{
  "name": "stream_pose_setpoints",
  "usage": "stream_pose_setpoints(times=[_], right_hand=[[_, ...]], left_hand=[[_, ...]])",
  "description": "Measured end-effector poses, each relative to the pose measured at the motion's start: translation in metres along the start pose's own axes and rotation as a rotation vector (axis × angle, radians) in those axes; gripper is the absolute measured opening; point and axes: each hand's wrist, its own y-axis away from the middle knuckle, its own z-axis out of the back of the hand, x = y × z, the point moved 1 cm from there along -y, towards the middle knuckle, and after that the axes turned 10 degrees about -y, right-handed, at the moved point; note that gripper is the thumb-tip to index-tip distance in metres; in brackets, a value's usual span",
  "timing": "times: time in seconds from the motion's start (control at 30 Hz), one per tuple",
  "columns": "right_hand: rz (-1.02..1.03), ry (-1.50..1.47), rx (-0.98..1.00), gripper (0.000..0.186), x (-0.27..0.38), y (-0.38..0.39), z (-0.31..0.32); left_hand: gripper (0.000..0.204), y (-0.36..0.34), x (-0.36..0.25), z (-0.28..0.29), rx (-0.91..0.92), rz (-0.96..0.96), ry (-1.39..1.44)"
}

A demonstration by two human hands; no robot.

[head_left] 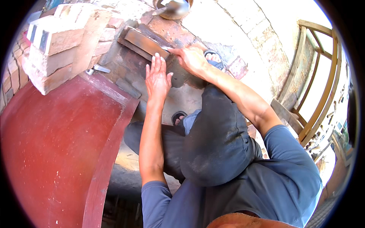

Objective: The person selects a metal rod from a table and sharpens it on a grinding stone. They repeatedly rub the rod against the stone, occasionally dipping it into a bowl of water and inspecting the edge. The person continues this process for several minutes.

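Note:
A long brown rectangular block (143, 42) lies slanted on the wet, dark ground ahead of me. My left hand (157, 79) is at its near right end, fingers stretched out and fingertips at the block's edge. My right hand (192, 60) comes in from the right with its fingers curled. A small pale, shiny piece (165, 48) shows between its fingertips and the block's end; its kind cannot be made out, and the rest is hidden by the hand.
A round bowl (171, 15) stands beyond the block. Stacked bricks (62, 57) rise at the left, above a large red panel (61, 148). A flat brick piece (128, 89) lies beside the panel's corner. At the right leans a wooden frame (323, 102). My sandalled feet are close by.

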Motion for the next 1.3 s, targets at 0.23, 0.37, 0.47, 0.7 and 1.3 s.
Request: stream_pose_setpoints(times=[0.23, 0.37, 0.47, 0.7, 1.3], right_hand=[[0.002, 0.027, 0.002, 0.045, -0.001, -0.008, -0.002], [-0.027, 0.033, 0.045, 0.045, 0.004, 0.019, 0.006], [-0.061, 0.094, 0.07, 0.047, 0.002, 0.017, 0.007], [-0.032, 0.112, 0.116, 0.05, -0.001, 0.021, 0.009], [0.001, 0.146, 0.106, 0.051, 0.006, 0.011, 0.013]], left_hand=[[0.075, -0.007, 0.003, 0.002, -0.055, -0.007, -0.035], [0.075, 0.0, 0.004, -0.003, 0.006, -0.019, -0.022], [0.073, -0.006, -0.002, 0.002, 0.0, -0.004, -0.019], [0.07, -0.001, 0.005, -0.004, -0.042, -0.007, 0.031], [0.068, -0.011, 0.006, 0.007, -0.03, 0.014, -0.007]])
